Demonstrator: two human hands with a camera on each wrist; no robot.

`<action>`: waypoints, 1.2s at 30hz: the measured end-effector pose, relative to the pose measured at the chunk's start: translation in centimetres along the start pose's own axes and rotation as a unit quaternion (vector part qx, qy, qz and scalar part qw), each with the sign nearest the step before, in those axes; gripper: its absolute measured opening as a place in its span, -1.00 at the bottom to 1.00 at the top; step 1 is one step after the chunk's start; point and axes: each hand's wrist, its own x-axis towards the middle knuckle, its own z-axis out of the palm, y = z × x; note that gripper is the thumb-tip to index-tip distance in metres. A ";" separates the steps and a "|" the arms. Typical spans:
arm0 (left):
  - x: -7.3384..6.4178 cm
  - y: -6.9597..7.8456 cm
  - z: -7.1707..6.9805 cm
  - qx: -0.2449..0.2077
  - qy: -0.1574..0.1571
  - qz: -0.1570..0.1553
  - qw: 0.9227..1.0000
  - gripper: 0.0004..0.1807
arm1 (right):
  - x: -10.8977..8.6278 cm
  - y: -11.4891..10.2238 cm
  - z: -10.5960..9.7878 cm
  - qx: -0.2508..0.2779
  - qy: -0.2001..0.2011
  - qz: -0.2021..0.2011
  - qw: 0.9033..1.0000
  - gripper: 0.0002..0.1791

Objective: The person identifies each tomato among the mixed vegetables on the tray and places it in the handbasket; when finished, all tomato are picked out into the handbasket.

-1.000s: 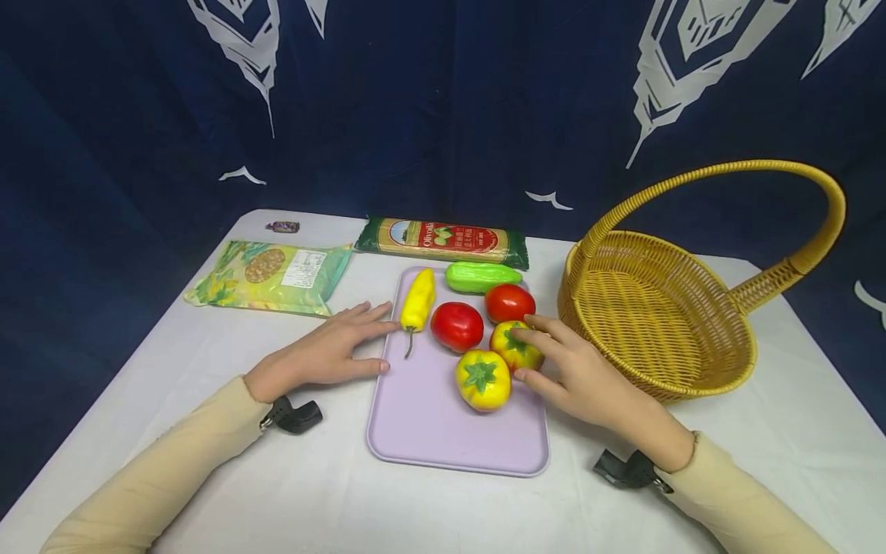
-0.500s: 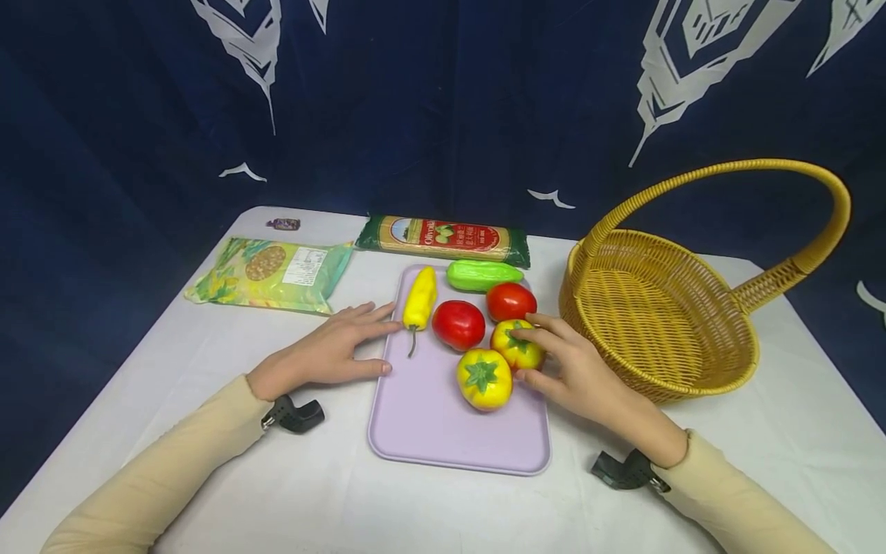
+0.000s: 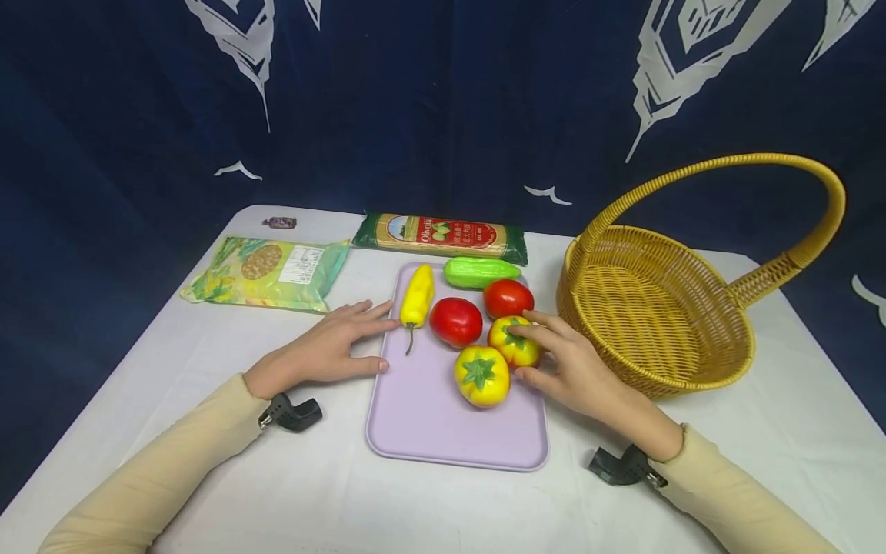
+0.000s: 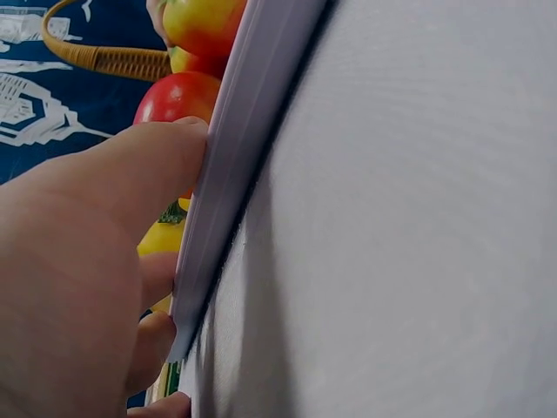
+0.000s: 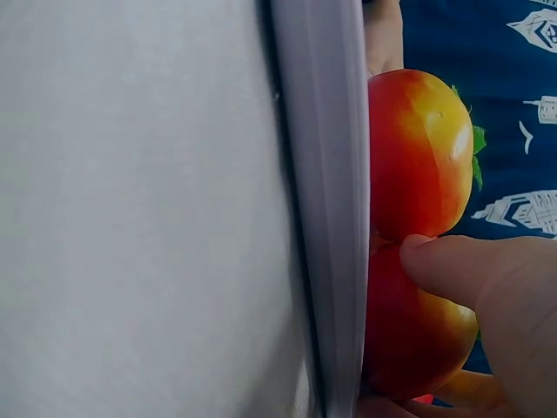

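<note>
My left hand (image 3: 324, 345) lies at the left edge of the lilac tray (image 3: 443, 438); its fingers are extended, with the fingertips and thumb at the rim. Just inside lies a yellow pepper (image 3: 418, 296). At the tray's right side my right hand (image 3: 584, 373) holds a yellow-red tomato (image 3: 508, 342), thumb on the near side and fingers over the far side. A second yellow-red tomato (image 5: 422, 152) shows beside the thumb (image 5: 444, 261) in the right wrist view. Two red tomatoes (image 3: 455, 323) and a green cucumber-like vegetable (image 3: 481, 272) also lie on the tray.
A wicker basket (image 3: 657, 385) with a tall handle stands right of the tray, near the right hand. Behind the tray lies a spaghetti pack (image 3: 443, 236). A green food bag (image 3: 266, 269) and a small purple item (image 3: 280, 222) are at the left back.
The head view shifts slightly. Both hands keep their places, and the tray and the vegetables on it have not visibly moved.
</note>
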 end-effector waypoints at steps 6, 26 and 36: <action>0.0 0.0 0.0 0.002 -0.001 -0.002 1.000 -0.29 | 0.0 0.0 0.0 0.001 -0.001 0.003 1.000 -0.42; 0.1 0.0 0.0 0.000 0.001 -0.001 1.000 -0.30 | 0.0 0.0 -0.1 0.008 0.001 0.019 1.000 -0.43; 0.0 -0.1 0.1 -0.002 0.002 -0.004 1.000 -0.30 | 0.0 -0.1 -0.3 0.008 0.004 0.023 1.000 -0.43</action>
